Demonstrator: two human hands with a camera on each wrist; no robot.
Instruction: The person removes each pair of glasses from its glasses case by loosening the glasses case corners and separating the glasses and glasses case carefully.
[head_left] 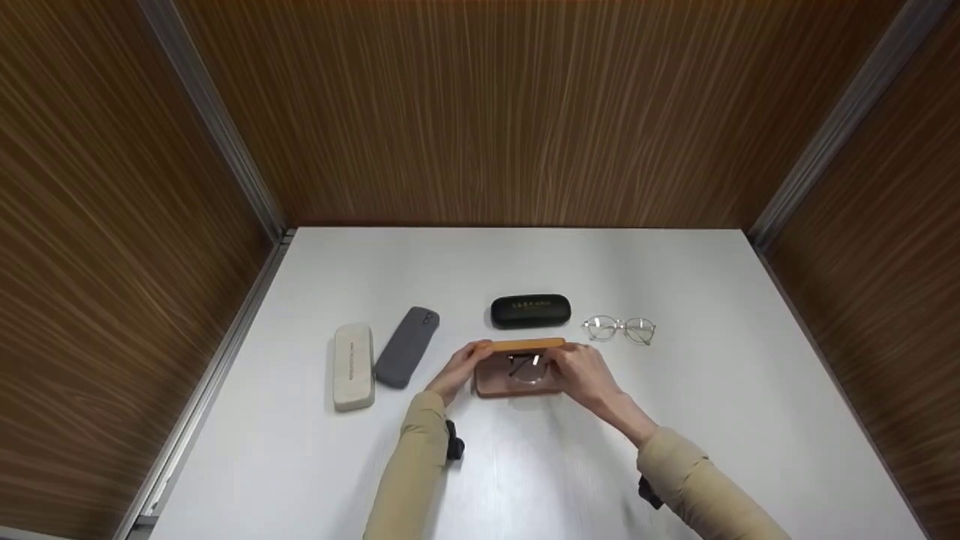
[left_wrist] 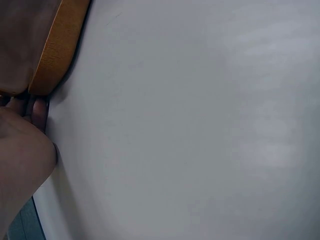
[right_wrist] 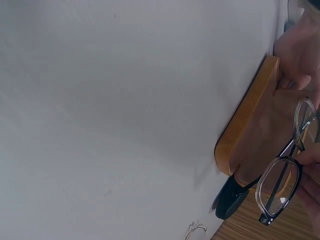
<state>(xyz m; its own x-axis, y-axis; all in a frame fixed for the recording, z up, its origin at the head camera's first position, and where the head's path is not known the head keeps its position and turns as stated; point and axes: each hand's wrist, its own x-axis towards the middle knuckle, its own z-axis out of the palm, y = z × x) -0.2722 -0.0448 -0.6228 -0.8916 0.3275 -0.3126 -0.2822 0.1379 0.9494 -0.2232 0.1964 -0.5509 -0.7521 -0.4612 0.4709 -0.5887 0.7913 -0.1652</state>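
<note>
An orange-brown eyeglass case [head_left: 525,345] with a pinkish-brown inside stands with its lid raised in front of me. My left hand [head_left: 456,373] grips its left end, and in the left wrist view the fingertips [left_wrist: 39,112] are at the case's corner. My right hand [head_left: 591,380] pinches a pair of glasses [right_wrist: 278,184] near the bridge, at the case's opening. These glasses have round lenses and a dark and clear frame. In the head view the right hand partly covers them; the right wrist view shows both lenses.
A black glasses case [head_left: 530,310] lies just behind the brown one. Thin-framed glasses [head_left: 620,328] rest to its right. Off to the left lie a grey case [head_left: 407,346] and a cream case [head_left: 353,366]. Wood-grain panels [head_left: 480,112] enclose the white table [head_left: 720,300].
</note>
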